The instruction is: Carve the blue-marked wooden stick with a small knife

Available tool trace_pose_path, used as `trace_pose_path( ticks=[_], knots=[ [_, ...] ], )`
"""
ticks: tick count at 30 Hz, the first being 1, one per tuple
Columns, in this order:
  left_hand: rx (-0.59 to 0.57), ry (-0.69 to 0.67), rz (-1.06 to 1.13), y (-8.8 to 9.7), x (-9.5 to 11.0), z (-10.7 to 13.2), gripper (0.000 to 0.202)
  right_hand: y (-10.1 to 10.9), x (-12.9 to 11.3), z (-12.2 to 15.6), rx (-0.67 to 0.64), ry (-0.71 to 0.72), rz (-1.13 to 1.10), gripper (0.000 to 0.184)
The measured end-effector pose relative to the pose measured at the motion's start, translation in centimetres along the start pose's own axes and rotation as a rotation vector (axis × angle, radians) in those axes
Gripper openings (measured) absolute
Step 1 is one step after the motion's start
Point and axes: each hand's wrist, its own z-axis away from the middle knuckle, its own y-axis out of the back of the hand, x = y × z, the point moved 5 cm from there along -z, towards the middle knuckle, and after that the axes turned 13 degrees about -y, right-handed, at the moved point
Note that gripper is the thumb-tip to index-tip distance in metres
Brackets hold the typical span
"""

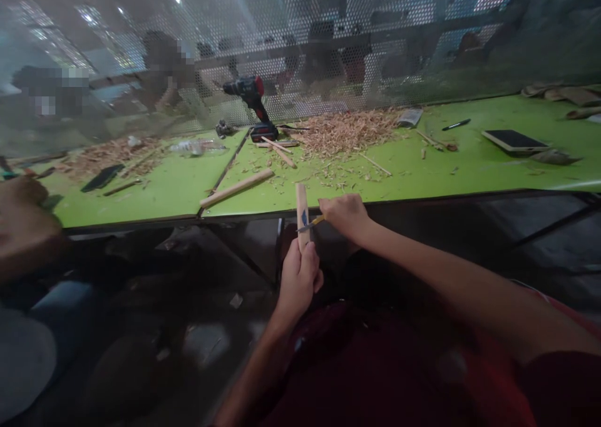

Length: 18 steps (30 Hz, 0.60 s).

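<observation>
My left hand (301, 269) is wrapped round the lower end of a pale wooden stick (301, 198), which points away from me, its far end over the table edge. A dark blue mark shows on the stick's face. In my closed right hand (346, 214) is a utility knife (318, 220) with a yellow handle. Its blade lies across the stick, just above my left fingers. Whether the blade is cutting in, I cannot tell.
On the green table (422, 170) lie a wooden rod (237, 188), wood shavings (350, 129), a cordless drill (256, 108), a phone (514, 140), a pen (456, 124) and a plastic bottle (197, 146). A mesh screen (300, 57) stands behind. Another person's arm (23, 233) is at far left.
</observation>
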Motion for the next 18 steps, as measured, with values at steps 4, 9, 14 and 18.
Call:
trace_pose_path(
  ticks=[4,9,14,18],
  knots=[
    [0.005,0.032,0.03,0.2,-0.3,0.0,0.041,-0.7,0.0,-0.4,0.034,-0.013,0.019,0.032],
    [0.015,0.072,0.078,0.2,-0.3,0.8,0.04,-0.8,0.4,-1.0,0.063,-0.026,0.02,0.032],
    [0.01,0.053,0.127,0.2,0.4,0.9,0.036,-0.1,-0.2,0.6,0.078,0.012,-0.013,0.036],
    [-0.013,0.041,0.101,0.1,0.2,0.6,0.038,-0.3,-0.9,2.4,0.052,-0.006,-0.029,0.044]
  ],
)
